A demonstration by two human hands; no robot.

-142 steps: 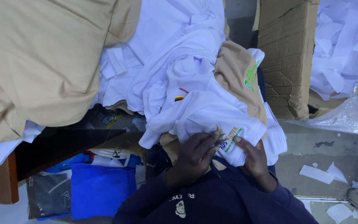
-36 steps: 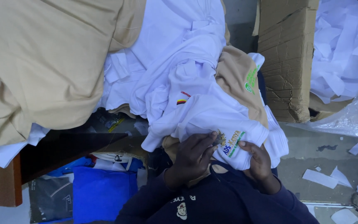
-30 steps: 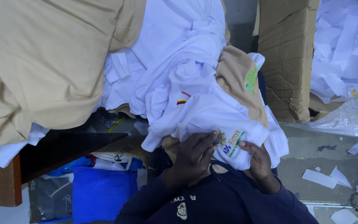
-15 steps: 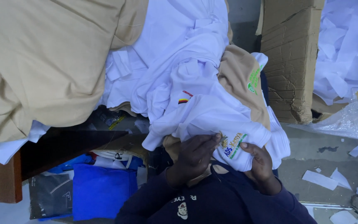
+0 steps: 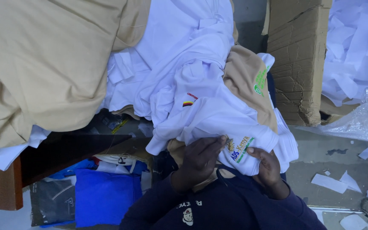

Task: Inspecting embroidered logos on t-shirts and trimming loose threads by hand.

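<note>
A white garment (image 5: 218, 115) with a small printed logo lies bunched over my lap, on top of a tan garment (image 5: 245, 79). My left hand (image 5: 199, 159) grips the white fabric beside the logo, fingers curled over its folded edge. My right hand (image 5: 267, 168) pinches the same edge from the other side, thumb on the cloth just under the logo. Both dark blue sleeves meet at the bottom of the view.
A large heap of tan cloth (image 5: 43, 64) and white shirts (image 5: 171, 51) covers a dark wooden table (image 5: 64, 149). A worn cardboard box (image 5: 297, 59) stands at the right, with white paper scraps (image 5: 354, 47) beyond it. Blue bags (image 5: 103, 196) lie under the table.
My hands keep their hold on the white garment by the logo. The fingers shift only slightly and the view drifts a little.
</note>
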